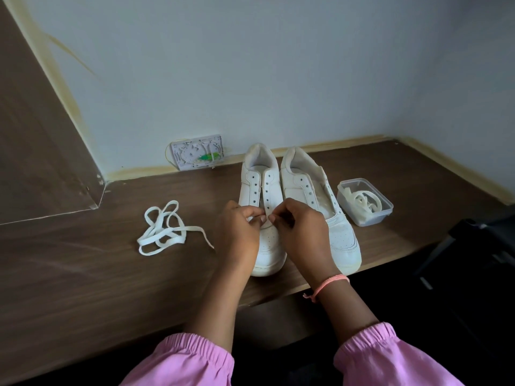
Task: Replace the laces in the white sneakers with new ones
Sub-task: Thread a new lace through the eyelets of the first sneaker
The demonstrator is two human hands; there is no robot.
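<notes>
Two white sneakers stand side by side on the brown desk, toes toward me, their eyelets showing no lace. My left hand (239, 227) and my right hand (299, 227) meet over the lowest eyelets of the left sneaker (260, 179). My left hand's fingertips pinch a white lace end (251, 218). My right hand's curled fingers press at the eyelet flap; what they hold is hidden. The right sneaker (309, 185) stands untouched. A loose white lace (164, 232) lies tangled on the desk to the left, one end trailing toward my left hand.
A clear plastic tub (386, 211) holding coiled whitish laces sits right of the sneakers. A white perforated box (198, 156) leans on the wall behind. The desk edge (390, 260) runs just under the sneakers' toes. A dark chair (479, 246) stands at right.
</notes>
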